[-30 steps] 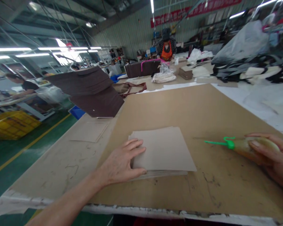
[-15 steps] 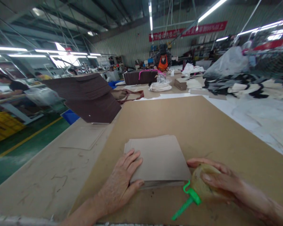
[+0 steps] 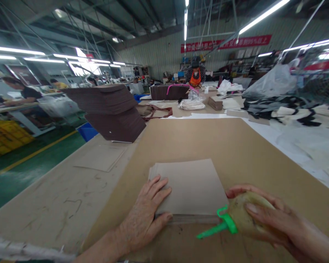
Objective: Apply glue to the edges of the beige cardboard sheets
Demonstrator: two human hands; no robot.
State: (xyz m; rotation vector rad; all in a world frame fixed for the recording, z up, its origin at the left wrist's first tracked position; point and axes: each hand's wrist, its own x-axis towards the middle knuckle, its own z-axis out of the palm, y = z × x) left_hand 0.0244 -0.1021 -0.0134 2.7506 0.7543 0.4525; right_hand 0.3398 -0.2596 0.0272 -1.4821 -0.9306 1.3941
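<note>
A stack of grey-brown cardboard sheets (image 3: 192, 188) lies on a large brown board (image 3: 203, 140) in front of me. Flat on the stack's left side rests my left hand (image 3: 149, 210), fingers spread and thumb at the near edge. My right hand (image 3: 271, 215) is wrapped round a yellowish squeeze bottle (image 3: 249, 208) at the stack's right side. The bottle lies tilted, its green nozzle (image 3: 215, 231) pointing left past the stack's near right corner. The right fingertips are close to the stack's right edge; whether they touch it I cannot tell.
Tall piles of dark brown sheets (image 3: 115, 120) stand at the table's left edge. A thin sheet (image 3: 100, 159) lies nearer on the left. White material (image 3: 304, 142) and black-and-white scraps (image 3: 287, 109) cover the right. Farther back a person in an orange apron (image 3: 195, 76) stands at the table.
The bottle in my right hand has turned, so its nozzle is flatter and points more to the left. My left hand stays on the stack. The whole view has shifted slightly.
</note>
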